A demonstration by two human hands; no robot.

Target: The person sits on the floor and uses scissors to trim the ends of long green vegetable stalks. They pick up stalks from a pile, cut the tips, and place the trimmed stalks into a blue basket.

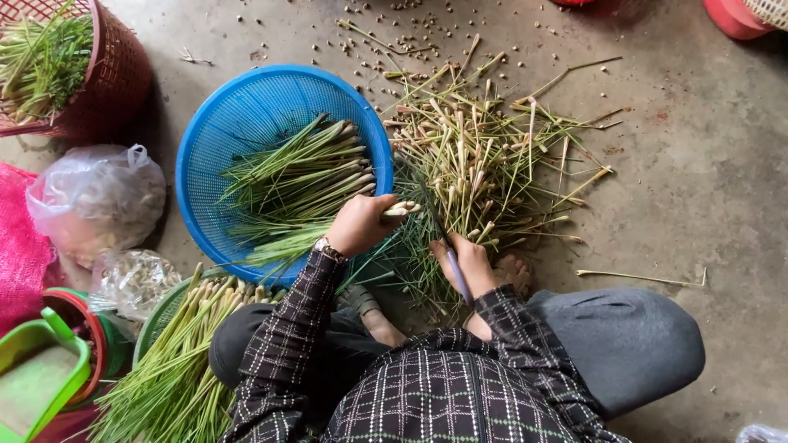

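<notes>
My left hand (359, 223) is closed around a green stalk (400, 210), and the stalk's pale end pokes out to the right, over the rim of a blue basket (215, 123). My right hand (469, 261) grips a knife (454, 275) with a purple handle. Its dark blade points up toward the stalk's end. Trimmed green stalks (300, 176) lie in the blue basket. A pile of cut stems and scraps (484, 156) is spread on the concrete floor just beyond both hands.
A green basket (156, 316) at lower left holds more long stalks (176, 369). A red basket (115, 74) with greens stands at top left. Two clear plastic bags (98, 201) (131, 283), pink mesh (20, 246) and a green tub (41, 373) line the left side. Small bits litter the floor.
</notes>
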